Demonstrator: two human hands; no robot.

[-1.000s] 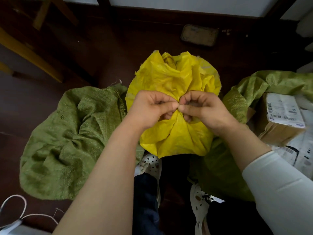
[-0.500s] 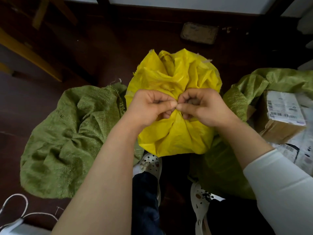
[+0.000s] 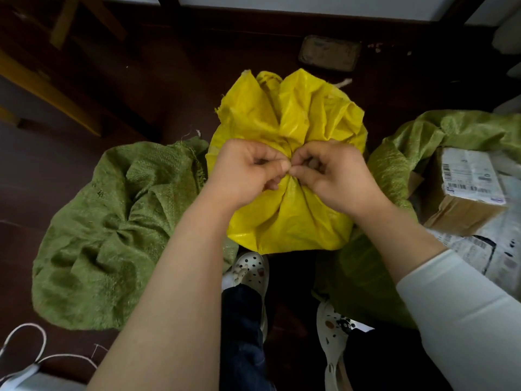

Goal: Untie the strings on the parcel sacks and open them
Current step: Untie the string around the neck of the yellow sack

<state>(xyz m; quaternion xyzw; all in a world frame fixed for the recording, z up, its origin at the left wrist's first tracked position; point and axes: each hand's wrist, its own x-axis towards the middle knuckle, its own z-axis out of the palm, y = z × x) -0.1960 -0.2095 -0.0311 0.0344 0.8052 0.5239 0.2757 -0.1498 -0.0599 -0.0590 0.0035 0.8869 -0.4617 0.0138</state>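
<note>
A yellow woven sack (image 3: 287, 215) stands on the dark floor in front of me, its neck bunched tight at the middle. My left hand (image 3: 248, 170) and my right hand (image 3: 335, 176) meet at that gathered neck, fingers curled, thumb and forefinger tips pinching at the tie. The string itself is hidden under my fingers; a frayed pale end (image 3: 342, 83) sticks out behind the sack's top. A green sack (image 3: 112, 235) lies closed and gathered to the left.
Another green sack (image 3: 451, 131) on the right lies open, with a labelled cardboard box (image 3: 465, 190) and other parcels (image 3: 490, 249) in it. My spotted shoes (image 3: 251, 269) stand just below the yellow sack. White cord (image 3: 25, 342) lies at the bottom left. Wooden furniture legs (image 3: 59, 21) stand at the far left.
The yellow sack's loose top has spread and shifted slightly. Both hands stay at the gathered neck, fingers working closer together.
</note>
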